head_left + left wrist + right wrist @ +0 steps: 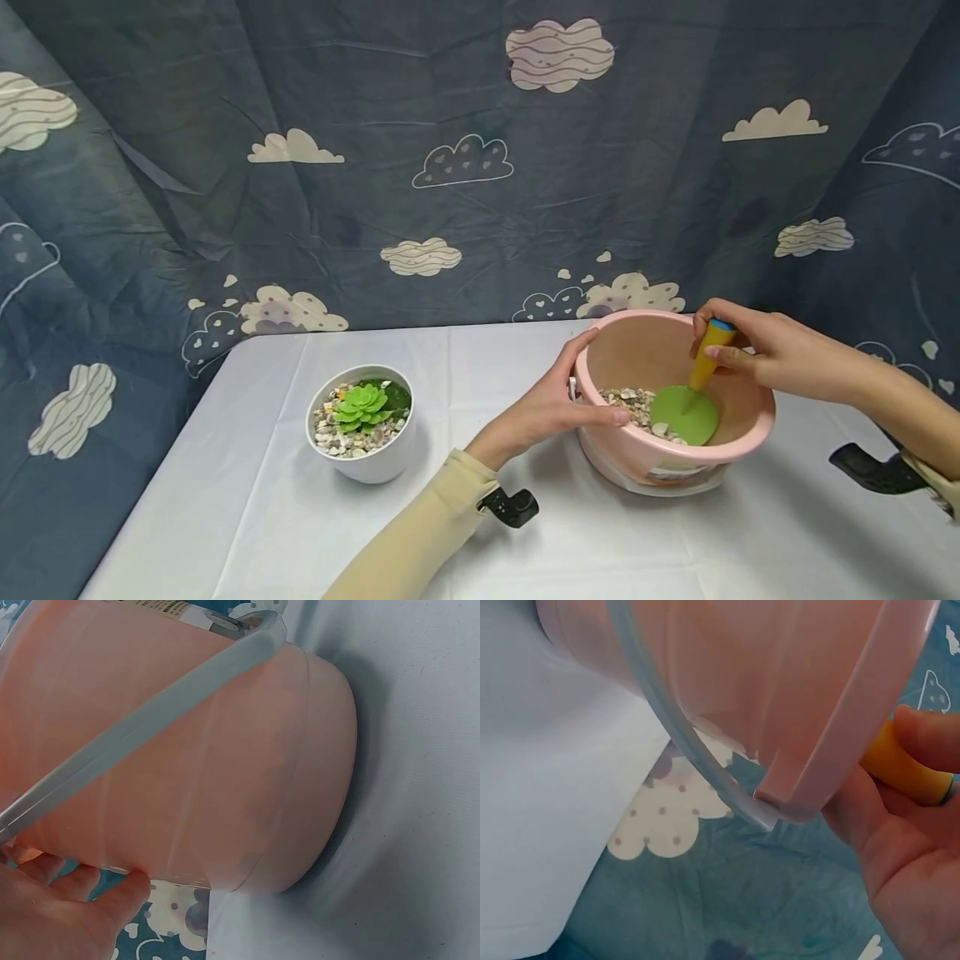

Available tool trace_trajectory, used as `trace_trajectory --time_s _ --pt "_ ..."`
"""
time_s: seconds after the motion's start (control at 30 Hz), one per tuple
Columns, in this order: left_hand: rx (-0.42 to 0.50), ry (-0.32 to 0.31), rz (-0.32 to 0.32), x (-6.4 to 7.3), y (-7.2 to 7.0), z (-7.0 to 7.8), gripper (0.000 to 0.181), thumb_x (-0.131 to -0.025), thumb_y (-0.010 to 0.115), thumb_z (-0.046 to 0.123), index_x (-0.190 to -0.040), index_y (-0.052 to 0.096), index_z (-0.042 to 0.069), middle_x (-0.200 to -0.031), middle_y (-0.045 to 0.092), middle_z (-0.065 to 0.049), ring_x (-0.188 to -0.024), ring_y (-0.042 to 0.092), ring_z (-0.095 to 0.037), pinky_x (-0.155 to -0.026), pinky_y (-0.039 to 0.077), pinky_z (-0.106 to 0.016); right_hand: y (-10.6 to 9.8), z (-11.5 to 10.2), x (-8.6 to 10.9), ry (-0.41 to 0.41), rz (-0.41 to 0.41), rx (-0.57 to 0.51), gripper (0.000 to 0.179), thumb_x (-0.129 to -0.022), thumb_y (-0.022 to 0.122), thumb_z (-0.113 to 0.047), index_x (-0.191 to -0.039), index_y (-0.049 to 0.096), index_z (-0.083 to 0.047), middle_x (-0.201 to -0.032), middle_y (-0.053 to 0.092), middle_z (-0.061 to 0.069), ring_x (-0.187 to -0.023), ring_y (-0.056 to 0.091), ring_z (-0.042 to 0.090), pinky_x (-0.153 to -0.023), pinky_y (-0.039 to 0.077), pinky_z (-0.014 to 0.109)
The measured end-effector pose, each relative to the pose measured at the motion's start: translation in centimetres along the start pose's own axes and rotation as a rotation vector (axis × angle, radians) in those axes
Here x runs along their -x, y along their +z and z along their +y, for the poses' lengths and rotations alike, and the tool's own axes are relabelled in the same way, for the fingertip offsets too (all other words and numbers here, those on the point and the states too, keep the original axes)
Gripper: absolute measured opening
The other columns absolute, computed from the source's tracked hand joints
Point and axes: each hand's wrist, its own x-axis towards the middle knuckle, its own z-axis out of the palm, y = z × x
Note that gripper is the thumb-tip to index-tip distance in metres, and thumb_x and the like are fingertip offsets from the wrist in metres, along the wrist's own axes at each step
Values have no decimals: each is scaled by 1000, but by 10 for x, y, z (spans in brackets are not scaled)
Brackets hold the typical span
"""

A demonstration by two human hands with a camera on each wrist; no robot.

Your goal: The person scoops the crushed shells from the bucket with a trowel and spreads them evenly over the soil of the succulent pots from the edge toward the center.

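Left hand [543, 408], thumb and fingers spread wide, holds the bucket [637, 354] at its left rim; it's on the table [600, 550], pebbles [630, 402] inside, likely light, slightly flexible plastic, so brace it there. Pot [386, 467] at left holds gravel [341, 440] and a plant [362, 408]. Right hand [768, 346] has fingers closed on the shovel [684, 414] handle, blade down in the bucket; probably light, stiff, maybe slick, best held by that handle.

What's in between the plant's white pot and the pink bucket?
The head view shows white cloth next to the white pot, then the left grip, which holds the pink bucket.
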Motion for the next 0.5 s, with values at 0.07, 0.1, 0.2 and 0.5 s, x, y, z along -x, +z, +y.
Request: trace_trajectory --time_s 0.07,0.1,0.2,0.5 --pt "0 0 0 0 0 1 100 -77 82 19 -154 22 40 -152 32 10 -136 38 -14 -108 28 -32 0 2 -1 6 -14 -46 25 -94 63 -3 -113 50 -13 -101 66 0 -86 62 15 -71 55 26" --pt "-1 -1 1 0 0 1 100 -77 82 19 -154 22 41 -152 33 10 -136 38 -14 -108 28 -32 1 3 -2 3 -21 -68 25 -94 63 -2 -113 50 -12 -101 66 2 -86 63 15 -70 56 27" --pt "-4 -2 5 0 1 1 99 -77 82 20 -153 23 41 -152 33 10 -134 40 -13 -108 28 -32 2 6 -3 -12 -44 -146 24 -93 63 2 -112 50 -7 -101 65 7 -86 64 17 -69 58 30" --pt "9 -8 5 1 1 3 99 -77 82 18 -153 23 40 -152 34 8 -129 43 -7 -106 30 -30 11 -2 -1 92 23 -245 22 -95 62 -3 -114 51 0 -102 63 15 -90 66 24 -66 58 35"
